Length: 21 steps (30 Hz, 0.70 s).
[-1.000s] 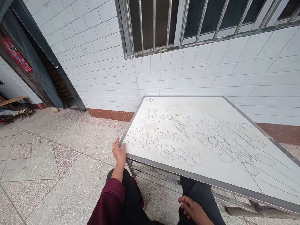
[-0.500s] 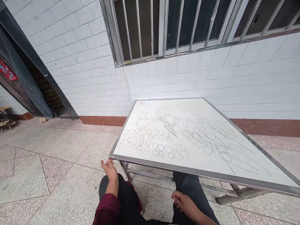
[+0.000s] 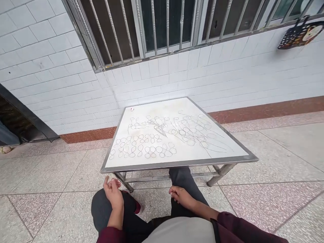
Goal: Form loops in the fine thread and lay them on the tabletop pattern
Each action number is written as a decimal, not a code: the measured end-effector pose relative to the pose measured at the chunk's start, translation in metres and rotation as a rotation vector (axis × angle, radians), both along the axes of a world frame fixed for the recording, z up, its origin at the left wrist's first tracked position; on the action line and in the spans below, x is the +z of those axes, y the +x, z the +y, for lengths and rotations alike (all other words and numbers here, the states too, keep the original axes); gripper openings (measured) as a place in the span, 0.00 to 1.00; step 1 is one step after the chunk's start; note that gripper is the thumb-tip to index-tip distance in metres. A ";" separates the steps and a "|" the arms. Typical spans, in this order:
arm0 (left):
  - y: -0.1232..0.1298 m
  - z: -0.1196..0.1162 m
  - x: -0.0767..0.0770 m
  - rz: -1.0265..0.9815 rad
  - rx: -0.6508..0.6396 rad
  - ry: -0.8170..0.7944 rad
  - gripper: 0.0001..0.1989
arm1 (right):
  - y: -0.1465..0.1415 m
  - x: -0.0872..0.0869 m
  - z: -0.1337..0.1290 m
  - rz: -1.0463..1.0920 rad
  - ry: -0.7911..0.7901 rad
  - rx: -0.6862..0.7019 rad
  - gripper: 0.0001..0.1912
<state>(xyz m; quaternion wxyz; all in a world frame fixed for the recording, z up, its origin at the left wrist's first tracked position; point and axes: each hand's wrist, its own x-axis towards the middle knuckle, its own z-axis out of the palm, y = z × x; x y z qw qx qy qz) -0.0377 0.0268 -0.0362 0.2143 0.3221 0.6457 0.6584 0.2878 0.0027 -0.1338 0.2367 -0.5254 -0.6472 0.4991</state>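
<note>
Left hand (image 3: 113, 194) now off scribbled tabletop (image 3: 187, 156)

No word, label or brand could be read. On the white tabletop (image 3: 143, 107), in the middle of the frame, there were rows of drawn loops (image 3: 150, 147); toward the left, several of these had a shape similar to the number 8.
</note>
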 end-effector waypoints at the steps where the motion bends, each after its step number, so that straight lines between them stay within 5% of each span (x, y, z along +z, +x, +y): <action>1: 0.006 -0.005 -0.002 0.011 -0.065 -0.027 0.31 | -0.001 0.004 -0.001 0.013 0.019 -0.003 0.06; 4: 0.019 -0.016 -0.012 0.057 -0.327 -0.152 0.31 | -0.002 0.026 -0.003 0.053 0.087 -0.018 0.08; 8: 0.025 -0.014 -0.025 0.148 -0.571 -0.286 0.28 | 0.015 0.084 0.011 0.077 0.330 -0.096 0.11; 13: 0.021 -0.007 -0.035 0.196 -0.684 -0.362 0.29 | 0.078 0.153 0.065 -0.229 0.724 -0.442 0.11; 16: 0.018 -0.006 -0.039 0.203 -0.681 -0.378 0.31 | 0.116 0.164 0.095 -0.626 0.736 -0.512 0.11; 21: 0.023 -0.007 -0.032 0.133 -0.645 -0.406 0.32 | 0.142 0.152 0.122 -0.775 0.689 -0.503 0.10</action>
